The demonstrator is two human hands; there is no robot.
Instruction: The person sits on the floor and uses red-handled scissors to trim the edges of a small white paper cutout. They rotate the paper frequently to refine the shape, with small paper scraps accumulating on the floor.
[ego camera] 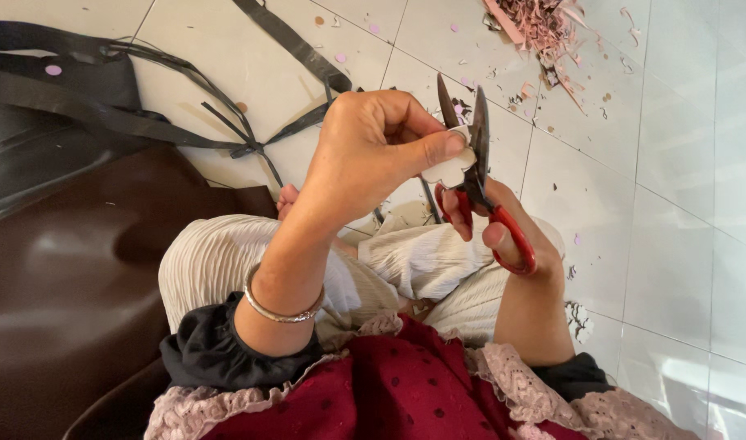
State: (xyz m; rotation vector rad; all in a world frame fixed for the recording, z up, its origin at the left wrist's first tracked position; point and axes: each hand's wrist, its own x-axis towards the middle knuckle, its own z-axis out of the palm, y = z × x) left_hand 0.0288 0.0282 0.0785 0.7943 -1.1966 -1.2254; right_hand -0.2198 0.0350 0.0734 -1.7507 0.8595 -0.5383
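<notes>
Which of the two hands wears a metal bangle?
The left hand, pinching the small pale cut-out; the right hand works the red-handled scissors.

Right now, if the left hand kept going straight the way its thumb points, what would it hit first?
The left hand pinches a small pale cut-out, thumb pointing right. The first thing in that line is the scissors, whose open blades already straddle the piece, held by the right hand.

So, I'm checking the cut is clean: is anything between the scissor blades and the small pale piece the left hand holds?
Nothing visible is. The left hand pinches the pale scalloped piece with its thumb, and the open blades of the red-handled scissors, held by the right hand, already straddle its edge.
</notes>
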